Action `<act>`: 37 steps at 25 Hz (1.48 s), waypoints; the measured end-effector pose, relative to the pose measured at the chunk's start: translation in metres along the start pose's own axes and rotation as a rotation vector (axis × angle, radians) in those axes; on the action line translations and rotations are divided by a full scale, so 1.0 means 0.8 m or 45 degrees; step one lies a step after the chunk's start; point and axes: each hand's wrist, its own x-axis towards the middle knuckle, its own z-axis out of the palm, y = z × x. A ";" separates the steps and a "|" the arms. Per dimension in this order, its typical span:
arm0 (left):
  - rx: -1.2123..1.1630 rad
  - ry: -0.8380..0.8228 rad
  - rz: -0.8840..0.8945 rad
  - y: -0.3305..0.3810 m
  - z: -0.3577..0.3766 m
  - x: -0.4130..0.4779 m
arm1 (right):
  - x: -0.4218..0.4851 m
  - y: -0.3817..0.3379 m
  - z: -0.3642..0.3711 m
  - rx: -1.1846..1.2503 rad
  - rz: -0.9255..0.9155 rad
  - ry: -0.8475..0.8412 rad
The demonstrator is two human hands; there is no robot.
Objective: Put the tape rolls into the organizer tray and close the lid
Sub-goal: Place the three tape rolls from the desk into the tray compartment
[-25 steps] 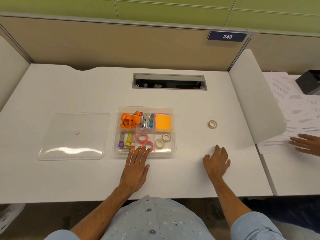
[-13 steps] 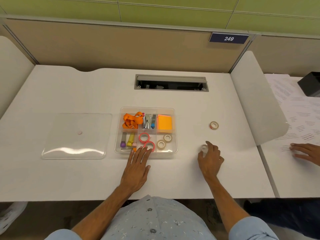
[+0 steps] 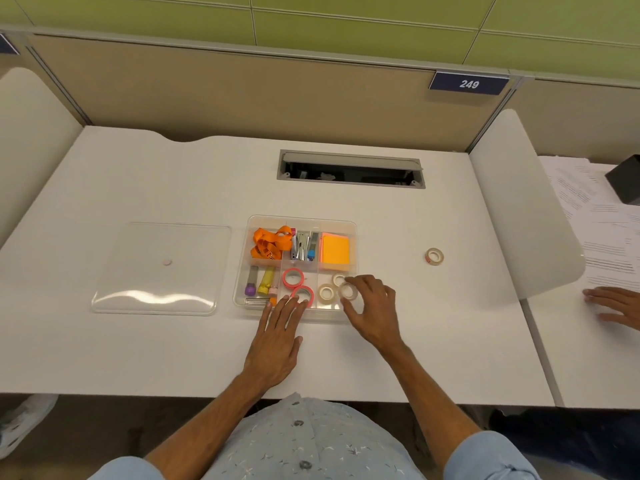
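Observation:
The clear organizer tray sits mid-desk. Its front middle cell holds two pink tape rolls, and its front right cell holds two beige rolls. My right hand hovers over the front right cell, fingertips pinching a beige tape roll. My left hand lies flat, fingers spread, touching the tray's front wall. One more beige tape roll lies on the desk to the right. The clear lid lies flat left of the tray.
The tray's other cells hold an orange lanyard, a stapler, orange sticky notes and highlighters. A cable slot opens behind. A white divider bounds the right; another person's hand rests on papers beyond.
My right hand picked up a beige roll from the desk and carried it left to the tray's front right cell. My left hand stayed put.

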 end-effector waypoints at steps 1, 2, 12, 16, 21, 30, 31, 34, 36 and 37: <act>0.003 -0.003 -0.006 0.000 0.000 0.000 | -0.001 -0.002 0.003 -0.044 -0.012 -0.039; 0.005 -0.007 -0.012 -0.001 0.001 0.000 | -0.003 -0.002 0.006 -0.082 -0.026 -0.063; 0.003 -0.002 -0.037 0.002 0.007 0.001 | -0.004 0.025 -0.012 0.006 0.050 0.104; 0.006 0.008 -0.056 0.004 0.010 0.003 | 0.013 0.046 -0.033 0.051 0.201 0.214; 0.036 0.026 -0.067 0.002 0.016 0.005 | 0.051 0.080 -0.066 -0.016 0.410 0.228; 0.028 0.061 -0.054 -0.005 0.026 0.005 | 0.070 0.133 -0.086 -0.333 0.574 -0.044; 0.034 0.055 -0.061 -0.004 0.026 0.006 | 0.068 0.133 -0.082 -0.377 0.556 -0.035; 0.031 0.046 -0.082 -0.001 0.026 0.007 | 0.059 0.130 -0.075 -0.453 0.489 0.002; 0.037 0.049 -0.083 0.000 0.026 0.007 | 0.051 0.126 -0.070 -0.420 0.439 0.015; 0.043 0.049 -0.084 0.000 0.026 0.007 | 0.047 0.123 -0.068 -0.378 0.423 0.022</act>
